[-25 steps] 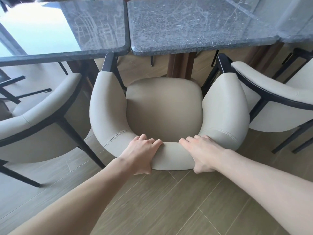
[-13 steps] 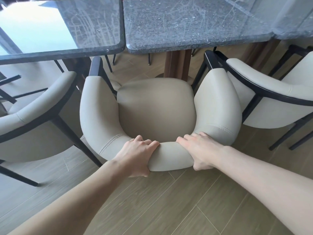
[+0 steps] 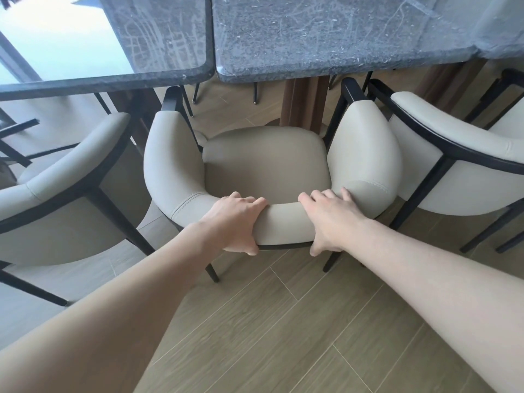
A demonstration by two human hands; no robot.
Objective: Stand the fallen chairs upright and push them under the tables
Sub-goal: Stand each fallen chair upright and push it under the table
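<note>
Gripping the curved top of the backrest, both hands are taking the middle chair (image 3: 272, 163) from behind: the left hand (image 3: 236, 222) is wrapping its fingers over the padded rim with the thumb tucked under the dark frame, and the right hand (image 3: 330, 221) is doing the same just beside it, so each is closing firmly around the chair back. The chair is standing upright just ahead of the hands, its seat reaching toward the edge of the tables (image 3: 326, 38) beyond them, with its front legs apparently already beneath the tabletop, though their feet are hidden. Another chair (image 3: 56, 194) is sitting out past the left hand, and a further chair (image 3: 459, 148) past the right hand, both close enough to be brushing its arms. The chair is looking moderately heavy and stiff in its black frame, while the cushioned leather-like cover is giving slightly and may be a little slick. Holding low on the rim, where thumbs are meeting the hard frame, is looking like the surest purchase for an even, straight push.
</note>
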